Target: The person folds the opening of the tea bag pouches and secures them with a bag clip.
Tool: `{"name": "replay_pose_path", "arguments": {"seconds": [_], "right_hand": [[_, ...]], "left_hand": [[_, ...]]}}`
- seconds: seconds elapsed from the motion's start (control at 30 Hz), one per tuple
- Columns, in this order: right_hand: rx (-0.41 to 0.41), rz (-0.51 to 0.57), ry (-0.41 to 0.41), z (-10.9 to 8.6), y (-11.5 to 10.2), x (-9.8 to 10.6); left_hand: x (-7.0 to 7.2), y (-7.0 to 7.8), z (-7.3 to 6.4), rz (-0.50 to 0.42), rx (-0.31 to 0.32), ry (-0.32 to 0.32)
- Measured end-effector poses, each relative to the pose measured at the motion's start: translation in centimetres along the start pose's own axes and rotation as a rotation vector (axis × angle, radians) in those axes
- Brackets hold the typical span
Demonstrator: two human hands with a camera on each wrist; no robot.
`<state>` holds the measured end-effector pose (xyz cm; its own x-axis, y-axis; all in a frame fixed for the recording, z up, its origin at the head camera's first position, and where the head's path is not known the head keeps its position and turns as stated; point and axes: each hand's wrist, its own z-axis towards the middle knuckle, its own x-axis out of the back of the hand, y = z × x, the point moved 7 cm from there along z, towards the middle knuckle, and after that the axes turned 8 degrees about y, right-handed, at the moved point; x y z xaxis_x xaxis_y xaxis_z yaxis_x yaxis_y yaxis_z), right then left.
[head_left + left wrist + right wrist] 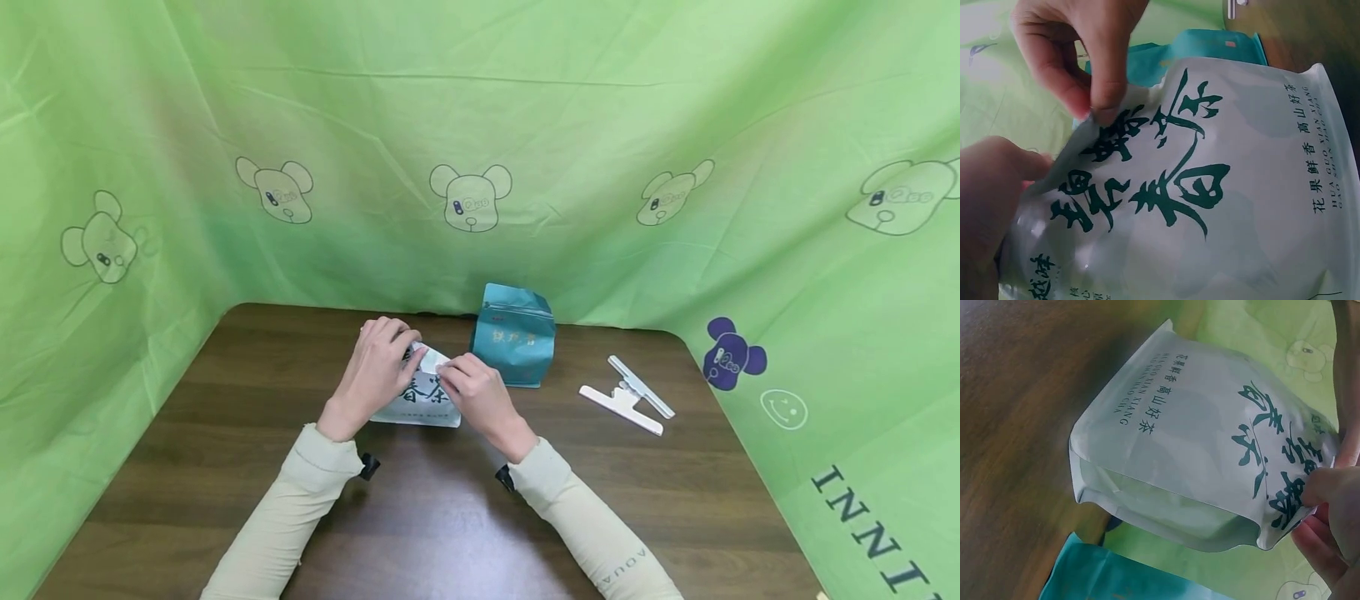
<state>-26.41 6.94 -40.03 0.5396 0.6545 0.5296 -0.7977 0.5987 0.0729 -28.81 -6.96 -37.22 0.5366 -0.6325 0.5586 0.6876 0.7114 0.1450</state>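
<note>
A white tea bag (416,410) with large dark green characters stands on the table between both hands. My left hand (375,367) grips its upper left part; in the left wrist view that hand (988,200) lies along the bag's top edge. The right hand (478,396) pinches the other end of the top edge between thumb and fingers, as the right wrist view shows with the thumb (1322,486) on the printed face. The top looks bent over between the two hands. What the left fingers do behind the bag is hidden.
A teal bag (517,342) stands behind and right of the white one, close by. Two white long-barred clips (621,410) lie farther right on the brown wooden table (600,508). Green printed cloth (390,108) hangs around the table's back and sides.
</note>
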Motion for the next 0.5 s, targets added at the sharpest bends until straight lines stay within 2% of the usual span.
{"name": "replay_pose_path", "arguments": {"seconds": [0.3,0.5], "right_hand": [[-0.022,0.01,-0.015,-0.18,0.33,-0.55],[-0.052,0.023,0.004,-0.02,0.53,-0.74]], "left_hand": [[-0.1,-0.2,0.01,-0.031,0.015,-0.038],[-0.23,-0.32,-0.19,-0.043,0.005,-0.001]]}}
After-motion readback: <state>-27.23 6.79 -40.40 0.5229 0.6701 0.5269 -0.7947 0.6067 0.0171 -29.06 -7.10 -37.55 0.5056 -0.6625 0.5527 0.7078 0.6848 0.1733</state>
